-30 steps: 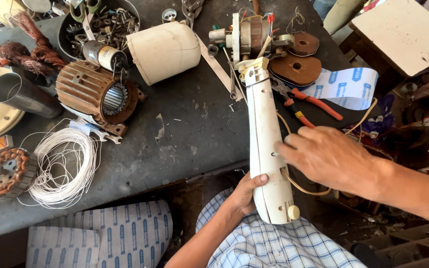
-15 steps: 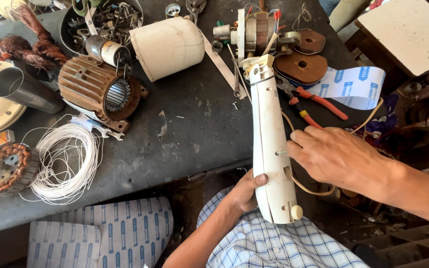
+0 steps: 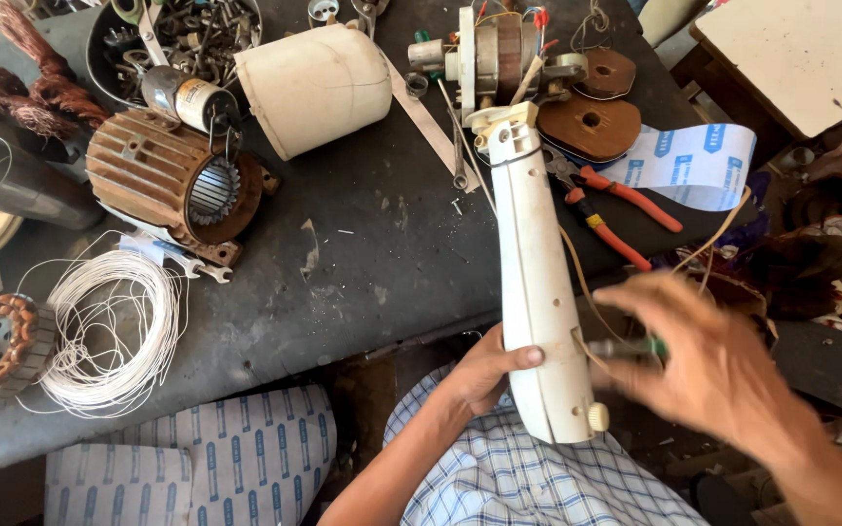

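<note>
Screwdriver (image 3: 635,347) tip is heading into the white fan housing (image 3: 538,292) at 3 o'clock, right hand (image 3: 713,375) pinching it. Left hand (image 3: 484,375) is gripping the housing's lower end over the lap; I'd be bracing harder and driving square.

Fingers (image 3: 523,357) on white housing (image 3: 538,292) — screwdriver (image 3: 631,347) perhaps

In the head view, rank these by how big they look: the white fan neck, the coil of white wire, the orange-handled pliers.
1. White fan neck, though it is held nearer the camera, which inflates it.
2. Coil of white wire, close behind.
3. Orange-handled pliers, clearly smallest.
</note>
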